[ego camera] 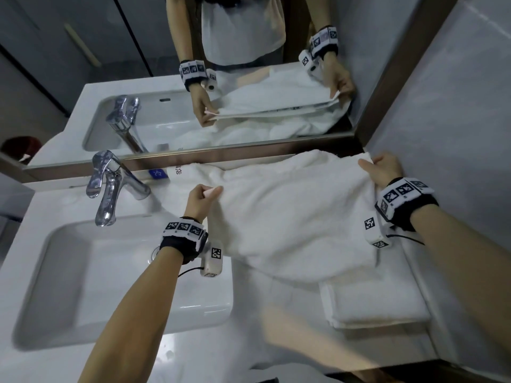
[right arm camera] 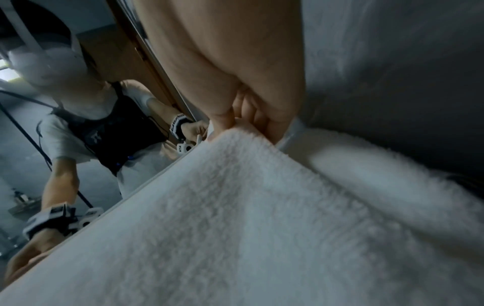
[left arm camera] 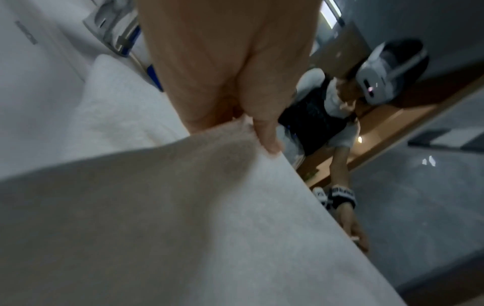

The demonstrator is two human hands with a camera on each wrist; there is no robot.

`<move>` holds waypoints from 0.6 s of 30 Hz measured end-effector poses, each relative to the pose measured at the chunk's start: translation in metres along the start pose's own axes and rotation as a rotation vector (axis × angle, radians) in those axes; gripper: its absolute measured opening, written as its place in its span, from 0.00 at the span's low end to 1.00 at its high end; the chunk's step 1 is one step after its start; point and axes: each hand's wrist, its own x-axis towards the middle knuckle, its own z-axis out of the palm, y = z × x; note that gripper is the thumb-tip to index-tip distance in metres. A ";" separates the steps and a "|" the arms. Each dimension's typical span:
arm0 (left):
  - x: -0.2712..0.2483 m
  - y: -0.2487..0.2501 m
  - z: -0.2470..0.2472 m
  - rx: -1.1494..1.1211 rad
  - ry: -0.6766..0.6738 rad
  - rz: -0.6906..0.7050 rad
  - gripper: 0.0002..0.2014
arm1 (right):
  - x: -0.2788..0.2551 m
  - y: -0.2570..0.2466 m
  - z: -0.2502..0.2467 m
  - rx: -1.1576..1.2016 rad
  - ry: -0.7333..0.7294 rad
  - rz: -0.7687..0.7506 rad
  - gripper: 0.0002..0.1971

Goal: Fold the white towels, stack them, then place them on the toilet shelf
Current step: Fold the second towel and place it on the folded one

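Note:
A white towel (ego camera: 293,217) hangs stretched above the counter to the right of the sink, held up by both hands. My left hand (ego camera: 204,196) pinches its left corner, and the left wrist view shows the thumb on the towel (left arm camera: 183,217) edge. My right hand (ego camera: 383,168) grips the right corner near the wall; in the right wrist view the fingers curl over the towel (right arm camera: 235,227) corner. A folded white towel (ego camera: 378,305) lies on the counter below, at the right. More white towel cloth (ego camera: 199,172) lies bunched behind, along the mirror.
A white sink basin (ego camera: 69,286) with a chrome tap (ego camera: 110,186) is at the left. A mirror (ego camera: 83,64) runs along the back and reflects the hands and towel. A grey wall (ego camera: 456,134) closes the right side. The counter's front edge (ego camera: 318,371) is near me.

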 end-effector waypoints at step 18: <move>-0.060 0.061 -0.054 -0.104 -0.027 0.220 0.10 | -0.060 -0.025 -0.050 0.478 -0.193 -0.243 0.16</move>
